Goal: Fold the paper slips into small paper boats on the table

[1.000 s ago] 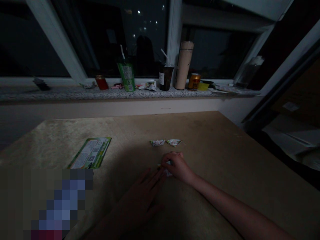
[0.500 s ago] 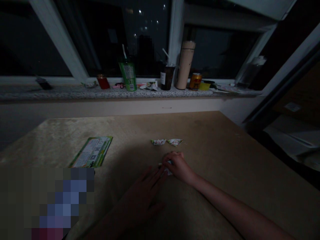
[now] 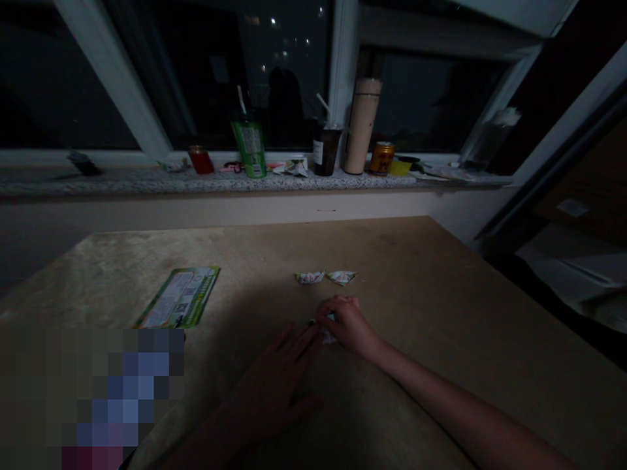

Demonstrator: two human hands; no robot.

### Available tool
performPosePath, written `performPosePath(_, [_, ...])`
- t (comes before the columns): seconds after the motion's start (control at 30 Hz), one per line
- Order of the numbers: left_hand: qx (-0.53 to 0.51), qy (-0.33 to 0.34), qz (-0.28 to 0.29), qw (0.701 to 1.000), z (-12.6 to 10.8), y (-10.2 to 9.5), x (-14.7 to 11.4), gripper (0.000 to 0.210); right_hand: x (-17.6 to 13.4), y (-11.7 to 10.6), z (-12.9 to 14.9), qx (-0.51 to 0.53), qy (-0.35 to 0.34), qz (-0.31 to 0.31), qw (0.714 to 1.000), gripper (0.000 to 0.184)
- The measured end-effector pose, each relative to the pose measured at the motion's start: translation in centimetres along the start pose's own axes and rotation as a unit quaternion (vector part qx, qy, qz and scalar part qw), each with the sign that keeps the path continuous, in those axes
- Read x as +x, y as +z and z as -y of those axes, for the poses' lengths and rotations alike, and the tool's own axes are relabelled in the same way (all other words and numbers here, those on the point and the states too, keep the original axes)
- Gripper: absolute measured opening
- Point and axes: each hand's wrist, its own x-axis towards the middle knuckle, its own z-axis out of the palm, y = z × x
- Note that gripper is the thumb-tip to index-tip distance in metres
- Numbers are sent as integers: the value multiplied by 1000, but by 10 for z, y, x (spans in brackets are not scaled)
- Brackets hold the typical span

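My right hand (image 3: pixel 349 326) has its fingers curled down on a small piece of printed paper (image 3: pixel 328 335) on the tabletop. Most of that paper is hidden under the fingers, so its full shape cannot be seen. From the lower left my left hand (image 3: pixel 274 378) lies flat in shadow, fingers stretched out, its fingertips at the paper's left edge. Just beyond the hands, two small folded paper pieces (image 3: pixel 309 278) in white and green sit side by side, the right folded piece (image 3: pixel 343 277) coming to a point toward me.
A green printed sheet (image 3: pixel 179 297) lies on the wooden table (image 3: pixel 416 261) to the left. Behind, the stone windowsill (image 3: pixel 147 183) holds a green cup (image 3: pixel 251 149), a dark drink cup (image 3: pixel 326 150), a tall bottle (image 3: pixel 362 127) and an orange can (image 3: pixel 382 158). A blurred-out patch covers the lower left.
Almost nothing differs. My left fingertips have shifted very slightly left on the paper, while my right hand keeps its place. The folded pieces stay put.
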Motion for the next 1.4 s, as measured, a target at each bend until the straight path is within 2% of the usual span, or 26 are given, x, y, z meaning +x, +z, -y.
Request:
performPosePath(0.37, [15,0,28,999,1,-4,3,82,-1,3,-4,0,-10,-5,1000,12])
performPosePath(0.77, [-21,-12,16,1000,5,-1,3,89,3,-1,-5,-1,6,-14,1000,8])
performPosePath(0.9, [-22,-10,1,1000,5,-1,3,86,-4,-13,-7,16,-57,-20,998,12])
performPosePath(0.97, [-24,-10,2,1000,4,-1,3,87,-13,-21,-6,-18,-99,-31,994,11])
performPosePath(1.03, [-30,-9,6,999,4,-2,4,86,-24,-29,-4,-70,-136,-30,988,18])
performPosePath(1.2, [-49,-8,-2,999,2,-4,5,86,-48,-38,0,-133,-252,64,956,35])
performPosePath(1.3, [-46,-3,-1,999,0,-5,6,84,-55,-37,-2,-156,-271,97,945,39])
performPosePath(1.4, [-32,-3,3,999,0,-5,6,82,-57,-34,-5,-165,-260,106,946,38])
